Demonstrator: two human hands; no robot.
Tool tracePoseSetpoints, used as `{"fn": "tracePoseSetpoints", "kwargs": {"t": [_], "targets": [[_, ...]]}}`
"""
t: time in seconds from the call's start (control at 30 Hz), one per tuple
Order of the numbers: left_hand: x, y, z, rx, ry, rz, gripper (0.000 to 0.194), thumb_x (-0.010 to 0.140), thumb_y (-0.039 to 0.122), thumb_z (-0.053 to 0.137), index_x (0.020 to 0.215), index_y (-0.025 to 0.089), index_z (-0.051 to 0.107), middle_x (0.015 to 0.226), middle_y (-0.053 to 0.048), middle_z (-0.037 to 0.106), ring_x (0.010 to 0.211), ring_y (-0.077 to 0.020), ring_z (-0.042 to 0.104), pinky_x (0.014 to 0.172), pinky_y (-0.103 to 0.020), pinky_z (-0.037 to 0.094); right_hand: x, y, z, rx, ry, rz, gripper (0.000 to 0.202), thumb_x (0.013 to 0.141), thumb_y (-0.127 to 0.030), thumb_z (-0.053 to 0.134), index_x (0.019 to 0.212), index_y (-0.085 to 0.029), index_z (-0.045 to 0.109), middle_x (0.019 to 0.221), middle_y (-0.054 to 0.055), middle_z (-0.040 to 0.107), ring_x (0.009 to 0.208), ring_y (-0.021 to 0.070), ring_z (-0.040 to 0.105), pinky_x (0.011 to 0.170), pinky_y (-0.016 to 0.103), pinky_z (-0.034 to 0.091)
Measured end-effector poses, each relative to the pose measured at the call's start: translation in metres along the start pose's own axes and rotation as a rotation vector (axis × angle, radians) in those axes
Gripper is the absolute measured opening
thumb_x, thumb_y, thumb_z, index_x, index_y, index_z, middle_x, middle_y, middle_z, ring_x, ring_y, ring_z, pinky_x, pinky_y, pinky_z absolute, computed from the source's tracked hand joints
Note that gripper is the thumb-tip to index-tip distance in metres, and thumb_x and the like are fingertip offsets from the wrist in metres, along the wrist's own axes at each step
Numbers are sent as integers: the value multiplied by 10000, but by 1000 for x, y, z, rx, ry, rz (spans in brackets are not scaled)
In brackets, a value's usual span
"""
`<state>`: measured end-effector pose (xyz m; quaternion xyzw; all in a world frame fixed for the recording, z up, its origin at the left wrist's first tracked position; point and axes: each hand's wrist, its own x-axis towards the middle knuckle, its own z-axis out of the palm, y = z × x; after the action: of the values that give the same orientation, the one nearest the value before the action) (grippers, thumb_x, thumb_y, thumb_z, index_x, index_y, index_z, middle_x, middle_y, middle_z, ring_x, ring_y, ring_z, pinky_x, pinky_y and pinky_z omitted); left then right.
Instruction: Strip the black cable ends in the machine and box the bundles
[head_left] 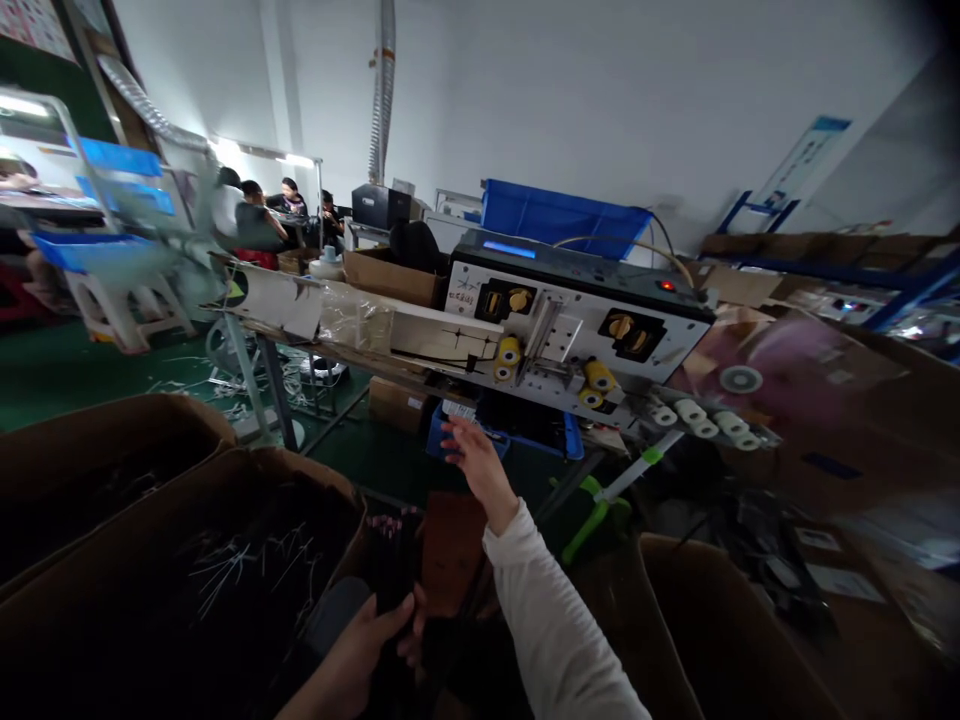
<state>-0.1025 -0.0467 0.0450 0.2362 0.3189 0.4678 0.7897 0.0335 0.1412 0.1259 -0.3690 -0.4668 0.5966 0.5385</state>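
Note:
My right hand (pixel 476 458), in a white sleeve, is stretched forward with its fingers apart and nothing in it. It hovers just below a grey wire-cutting machine (pixel 570 330) with yellow rollers and in front of a blue bin (pixel 571 440) under that machine. My left hand (pixel 371 640) is low at the bottom edge, closed around a dark bundle of cut wires (pixel 394 565) held upright. The bundle's lower end is hidden by the hand.
Large cardboard boxes (pixel 225 560) holding thin cut wire pieces stand at the left, another box (pixel 712 620) at the right. A long feed tray (pixel 315 310) runs left from the machine. Several people (pixel 270 210) sit at benches far behind. Wire scraps litter the green floor.

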Motion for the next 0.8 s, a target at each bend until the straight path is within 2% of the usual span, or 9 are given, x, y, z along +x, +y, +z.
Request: {"fn": "tracePoseSetpoints", "kwargs": {"t": [0.1, 0.23, 0.5, 0.63, 0.8], "targets": [[-2, 1, 2, -38, 23, -16, 244, 778, 351, 635, 877, 146, 549, 655, 13, 478, 508, -54, 382, 541, -234, 349, 30, -10, 5, 186, 104, -2, 323, 707, -318, 643, 1004, -194, 622, 1066, 51, 628, 731, 92, 602, 582, 192, 467], [-6, 3, 3, -44, 59, 13, 253, 754, 351, 659, 848, 142, 550, 643, 11, 484, 497, -56, 382, 523, -233, 344, 54, -19, 16, 287, 192, -24, 275, 701, -258, 617, 967, -190, 624, 1095, 46, 609, 718, 88, 593, 571, 196, 462], [-8, 5, 3, -36, 79, 35, 299, 722, 372, 688, 846, 130, 565, 627, 6, 486, 495, -63, 381, 529, -249, 362, 73, -21, 28, 375, 258, -41, 263, 682, -271, 625, 937, -218, 585, 991, 10, 623, 691, 94, 583, 552, 203, 462], [-10, 5, 5, -34, 90, 44, 301, 727, 377, 684, 845, 128, 564, 625, 5, 482, 493, -62, 381, 522, -244, 355, 83, -22, 32, 354, 320, -44, 189, 719, -275, 588, 899, -230, 548, 897, -16, 613, 694, 96, 586, 560, 212, 462], [-8, 4, 1, -4, 89, 55, 312, 728, 395, 677, 841, 127, 564, 628, -1, 490, 485, -68, 395, 516, -245, 360, 94, -25, 39, 312, 363, -59, 119, 743, -276, 544, 845, -230, 503, 880, -19, 586, 749, 104, 587, 580, 223, 463]]}}
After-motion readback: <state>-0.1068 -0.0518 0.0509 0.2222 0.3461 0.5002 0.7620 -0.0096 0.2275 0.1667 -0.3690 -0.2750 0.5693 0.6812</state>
